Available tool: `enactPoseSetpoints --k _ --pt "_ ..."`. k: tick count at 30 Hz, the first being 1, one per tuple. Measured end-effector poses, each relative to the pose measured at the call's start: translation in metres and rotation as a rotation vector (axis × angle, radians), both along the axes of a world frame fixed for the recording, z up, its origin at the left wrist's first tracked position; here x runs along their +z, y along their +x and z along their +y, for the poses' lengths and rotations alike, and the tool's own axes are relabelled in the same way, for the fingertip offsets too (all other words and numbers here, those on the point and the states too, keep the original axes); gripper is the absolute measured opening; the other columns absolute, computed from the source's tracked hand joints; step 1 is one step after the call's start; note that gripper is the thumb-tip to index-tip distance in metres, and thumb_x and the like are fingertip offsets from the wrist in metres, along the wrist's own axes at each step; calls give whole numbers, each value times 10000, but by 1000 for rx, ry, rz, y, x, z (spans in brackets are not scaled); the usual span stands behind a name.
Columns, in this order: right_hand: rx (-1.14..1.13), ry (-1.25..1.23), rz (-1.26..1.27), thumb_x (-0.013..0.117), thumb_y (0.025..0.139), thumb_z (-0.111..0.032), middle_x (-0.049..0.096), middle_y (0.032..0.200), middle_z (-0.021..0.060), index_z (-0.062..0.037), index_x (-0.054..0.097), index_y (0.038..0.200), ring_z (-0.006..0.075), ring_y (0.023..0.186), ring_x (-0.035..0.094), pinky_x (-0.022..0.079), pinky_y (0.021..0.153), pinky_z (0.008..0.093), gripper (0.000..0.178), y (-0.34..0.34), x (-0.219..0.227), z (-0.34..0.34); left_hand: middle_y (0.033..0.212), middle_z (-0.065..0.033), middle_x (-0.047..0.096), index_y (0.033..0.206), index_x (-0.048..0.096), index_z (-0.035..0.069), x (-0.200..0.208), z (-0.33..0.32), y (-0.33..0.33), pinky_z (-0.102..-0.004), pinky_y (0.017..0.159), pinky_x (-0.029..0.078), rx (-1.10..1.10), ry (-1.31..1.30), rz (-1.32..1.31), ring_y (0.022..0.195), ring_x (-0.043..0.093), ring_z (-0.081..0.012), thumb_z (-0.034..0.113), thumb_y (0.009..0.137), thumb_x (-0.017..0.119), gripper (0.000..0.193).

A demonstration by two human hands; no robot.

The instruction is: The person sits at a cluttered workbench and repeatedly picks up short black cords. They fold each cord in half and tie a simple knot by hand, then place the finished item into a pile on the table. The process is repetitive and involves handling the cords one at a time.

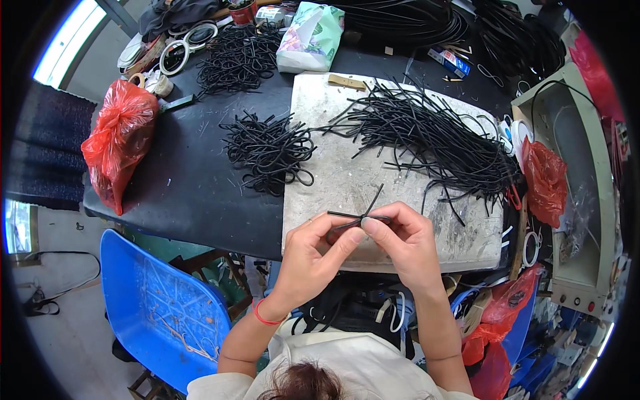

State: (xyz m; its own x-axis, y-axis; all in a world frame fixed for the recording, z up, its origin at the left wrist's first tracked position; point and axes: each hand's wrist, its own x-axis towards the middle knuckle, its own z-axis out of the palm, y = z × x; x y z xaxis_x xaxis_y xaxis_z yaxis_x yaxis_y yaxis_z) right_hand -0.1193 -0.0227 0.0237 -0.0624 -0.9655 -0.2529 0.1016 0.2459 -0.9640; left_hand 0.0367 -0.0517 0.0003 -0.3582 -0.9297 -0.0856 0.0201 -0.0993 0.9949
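Observation:
Between my two hands, over the near edge of a worn whitish board (333,180), is a thin black cord (374,199) with loops and loose ends crossing at the fingertips. My left hand (319,243) pinches it from the left, thumb against fingers. From the other side my right hand (403,237) pinches it close to the crossing, the two thumbs nearly touching. Whether the crossing is a finished knot is hidden by the fingers. Beyond the hands, a large bundle of straight black cords (433,137) lies across the board. Left of it sits a pile of looped black cords (267,150).
Another black cord pile (240,57) lies farther back beside a floral tissue pack (311,37). A red plastic bag (120,137) stands at the table's left. On the right are a red bag (543,180) and a metal cabinet (583,220). A blue chair (160,307) stands lower left.

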Motion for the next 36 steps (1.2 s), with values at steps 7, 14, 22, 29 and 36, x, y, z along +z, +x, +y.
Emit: enactPoseSetpoints --k 7,14,22,29,36 --pt "-21 -106 54 589 829 -58 557 785 30 38 611 973 53 671 481 370 567 181 175 8 -4 7 696 2 579 854 607 -18 6 5 -4 -195 569 410 90 73 53 662 510 -30 106 841 604 125" --pt "69 -94 50 559 831 -27 538 771 14 43 600 1020 51 671 476 374 568 185 206 2 -5 10 690 26 551 834 585 -4 2 11 -9 -174 526 357 133 146 141 628 453 -12 117 857 593 123" --pt "40 100 -277 550 842 -47 571 799 -5 31 592 1014 38 697 504 433 649 181 194 -4 1 9 780 -4 580 894 591 -7 22 4 -18 -195 647 436 224 258 353 719 520 -50 117 852 598 130" --pt "-56 -127 254 593 828 -89 570 814 17 8 597 961 52 696 512 427 634 183 165 8 14 22 914 -81 623 963 603 -14 14 -11 1 -246 753 451 -84 373 377 857 572 -117 85 837 592 161" --pt "-30 -307 70 555 866 -88 572 828 45 15 603 896 68 668 514 424 581 188 118 7 16 -7 892 -46 604 1060 566 -50 23 -7 -2 -211 704 457 -221 301 345 799 552 -72 127 909 502 241"
